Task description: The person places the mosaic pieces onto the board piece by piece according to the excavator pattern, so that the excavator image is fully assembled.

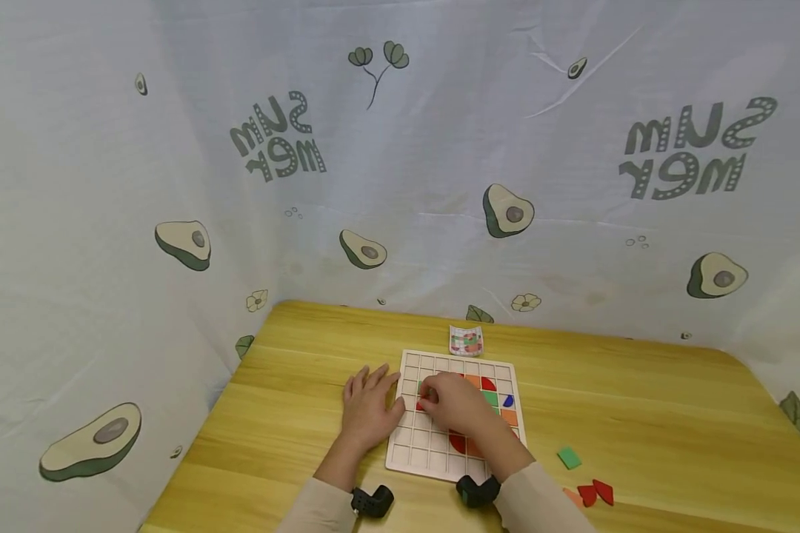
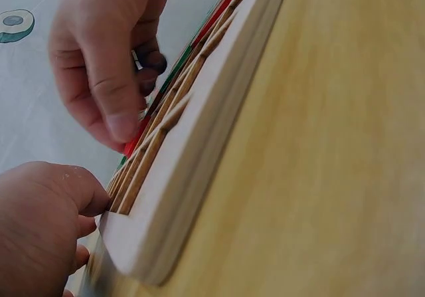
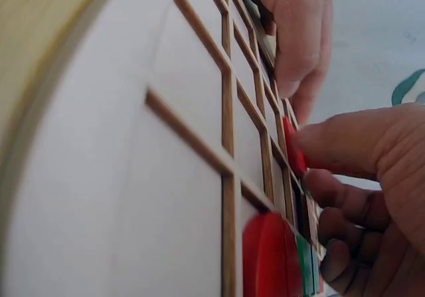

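A pale wooden grid board lies on the table, with red, green, orange and blue pieces in several of its squares. On its left edge rests my left hand, fingers spread and thumb on the rim. My right hand reaches over the board's middle and hides part of the pattern. Its thumb and curled fingers pinch a small red piece at a square on the left side; the piece's full outline is covered. A blue half-round piece sits near the board's right edge.
A small printed pattern card stands just behind the board. To the right on the wooden table lie a green square, red pieces and an orange piece, partly behind the right sleeve. A patterned curtain surrounds the table's far side.
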Demonstrator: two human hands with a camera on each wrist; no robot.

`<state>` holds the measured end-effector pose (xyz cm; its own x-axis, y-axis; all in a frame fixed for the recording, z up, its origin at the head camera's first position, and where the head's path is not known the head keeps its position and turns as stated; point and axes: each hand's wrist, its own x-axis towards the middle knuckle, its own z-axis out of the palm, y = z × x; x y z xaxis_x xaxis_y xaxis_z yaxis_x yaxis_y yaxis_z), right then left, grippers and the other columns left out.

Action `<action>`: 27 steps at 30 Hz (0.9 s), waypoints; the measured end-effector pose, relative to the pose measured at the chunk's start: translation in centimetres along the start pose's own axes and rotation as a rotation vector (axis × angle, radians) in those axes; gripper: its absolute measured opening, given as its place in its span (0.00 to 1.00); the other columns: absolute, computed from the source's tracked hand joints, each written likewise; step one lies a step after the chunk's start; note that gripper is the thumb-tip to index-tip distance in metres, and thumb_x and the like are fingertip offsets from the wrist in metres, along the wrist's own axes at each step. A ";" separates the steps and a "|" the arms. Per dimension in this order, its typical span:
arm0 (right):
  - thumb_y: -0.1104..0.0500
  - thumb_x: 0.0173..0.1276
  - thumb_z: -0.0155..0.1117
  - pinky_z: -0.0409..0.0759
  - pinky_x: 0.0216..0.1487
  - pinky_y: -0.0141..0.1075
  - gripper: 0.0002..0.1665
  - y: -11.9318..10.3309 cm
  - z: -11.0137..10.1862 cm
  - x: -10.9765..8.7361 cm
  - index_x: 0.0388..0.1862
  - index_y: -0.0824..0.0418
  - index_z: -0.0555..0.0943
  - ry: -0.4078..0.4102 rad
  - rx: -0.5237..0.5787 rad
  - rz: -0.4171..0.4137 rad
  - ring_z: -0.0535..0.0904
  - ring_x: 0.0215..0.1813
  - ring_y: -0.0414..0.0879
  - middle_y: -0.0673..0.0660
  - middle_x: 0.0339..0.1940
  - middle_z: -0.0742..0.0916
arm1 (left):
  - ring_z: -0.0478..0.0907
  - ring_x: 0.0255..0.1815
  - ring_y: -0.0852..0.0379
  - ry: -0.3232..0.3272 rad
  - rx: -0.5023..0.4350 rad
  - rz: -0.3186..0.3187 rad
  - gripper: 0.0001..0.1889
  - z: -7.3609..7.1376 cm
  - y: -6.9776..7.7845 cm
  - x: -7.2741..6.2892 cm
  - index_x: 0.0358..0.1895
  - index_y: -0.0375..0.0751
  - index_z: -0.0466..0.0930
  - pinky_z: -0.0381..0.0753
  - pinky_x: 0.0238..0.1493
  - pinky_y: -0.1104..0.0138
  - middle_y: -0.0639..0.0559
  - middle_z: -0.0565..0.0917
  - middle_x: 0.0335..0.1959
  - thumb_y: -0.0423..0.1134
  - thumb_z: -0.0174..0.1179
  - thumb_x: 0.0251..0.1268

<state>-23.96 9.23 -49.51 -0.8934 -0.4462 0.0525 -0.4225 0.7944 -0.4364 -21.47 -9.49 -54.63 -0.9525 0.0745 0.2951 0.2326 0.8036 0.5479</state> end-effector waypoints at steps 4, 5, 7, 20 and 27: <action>0.56 0.65 0.72 0.74 0.32 0.34 0.08 0.4 -0.7 -0.7 0.42 0.56 0.86 -0.037 0.020 0.001 0.72 0.27 0.39 0.45 0.25 0.80 | 0.59 0.78 0.33 -0.012 0.001 -0.005 0.25 -0.2 0.3 0.1 0.66 0.46 0.79 0.51 0.77 0.35 0.43 0.74 0.74 0.47 0.57 0.67; 0.56 0.65 0.72 0.75 0.33 0.35 0.09 0.4 -0.8 -0.8 0.43 0.56 0.86 -0.043 0.019 0.005 0.73 0.28 0.40 0.45 0.26 0.81 | 0.59 0.78 0.33 -0.016 0.002 -0.009 0.25 -0.3 0.4 0.1 0.67 0.46 0.79 0.51 0.77 0.36 0.44 0.74 0.74 0.47 0.56 0.67; 0.56 0.65 0.72 0.77 0.35 0.37 0.10 0.5 -1.0 -1.0 0.43 0.57 0.86 -0.055 0.011 0.007 0.73 0.29 0.40 0.45 0.28 0.82 | 0.59 0.78 0.33 -0.023 0.002 -0.015 0.25 -0.4 0.5 0.1 0.67 0.46 0.79 0.50 0.78 0.36 0.44 0.74 0.74 0.46 0.56 0.67; 0.53 0.66 0.73 0.72 0.32 0.34 0.10 0.6 -1.1 -1.1 0.40 0.57 0.83 -0.061 -0.069 -0.012 0.71 0.29 0.40 0.46 0.26 0.78 | 0.58 0.79 0.33 -0.031 0.001 -0.030 0.25 -0.2 0.5 0.0 0.66 0.46 0.79 0.50 0.78 0.36 0.43 0.74 0.74 0.46 0.57 0.67; 0.50 0.66 0.73 0.80 0.40 0.37 0.11 0.8 -1.0 -1.1 0.40 0.55 0.85 -0.032 -0.180 -0.065 0.73 0.34 0.40 0.46 0.32 0.82 | 0.58 0.79 0.34 -0.034 0.003 -0.031 0.25 -0.2 0.5 0.0 0.67 0.46 0.79 0.50 0.78 0.36 0.44 0.73 0.74 0.47 0.56 0.68</action>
<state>-23.50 10.79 -48.99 -0.8591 -0.5098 0.0454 -0.5024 0.8230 -0.2651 -21.35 -9.22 -54.19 -0.9654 0.0693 0.2514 0.2023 0.8073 0.5544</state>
